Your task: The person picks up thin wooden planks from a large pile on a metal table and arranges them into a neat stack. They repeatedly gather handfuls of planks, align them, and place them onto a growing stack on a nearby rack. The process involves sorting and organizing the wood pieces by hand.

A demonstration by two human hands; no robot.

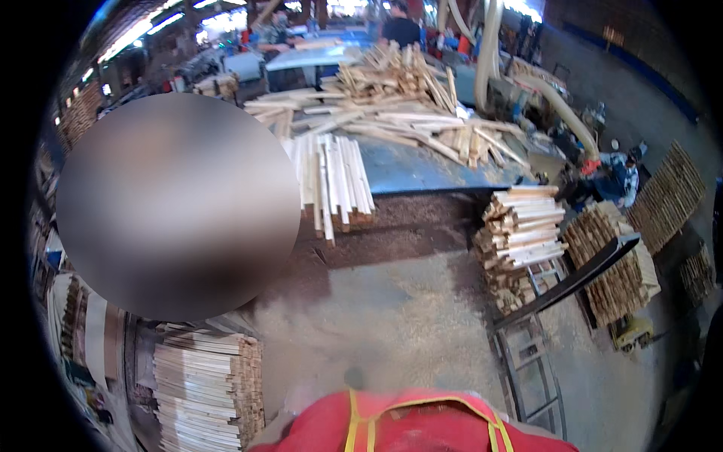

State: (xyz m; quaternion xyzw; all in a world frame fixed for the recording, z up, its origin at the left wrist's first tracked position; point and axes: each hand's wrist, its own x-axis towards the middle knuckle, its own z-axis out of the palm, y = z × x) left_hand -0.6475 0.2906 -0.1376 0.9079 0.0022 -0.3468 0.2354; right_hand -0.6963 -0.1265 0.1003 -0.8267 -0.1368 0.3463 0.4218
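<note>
My hands are out of view: only my red top with yellow straps [410, 426] shows at the bottom edge, so I cannot tell whether they are open, closed or holding anything.

I take the blue table [422, 169] as landmark. The wood nearest to me on it is the bundle of pale wooden strips [331, 181], lying at its near left edge with the ends hanging over the rim toward me. I judge these strips light singly, stiff along the grain, dry and rough rather than slippery, with splintery sawn ends. They could snap if levered, so I would take several together round the middle of their length, or support both ends.

Behind the bundle, further back on the table, lies a loose heap of offcuts [399, 98], crossed every way and likely to slide if pulled. Just right of the table's near corner stands a squared stack of short slats [523, 230], and beyond that a second stack [614, 264] with a dark bar leaning across it. To the near left of the table, close beside me, is a tall pile of flat boards [207, 392]. Sawdust covers the floor [392, 316] between table and me.

I see no packages, labels or signs anywhere around the table.
</note>
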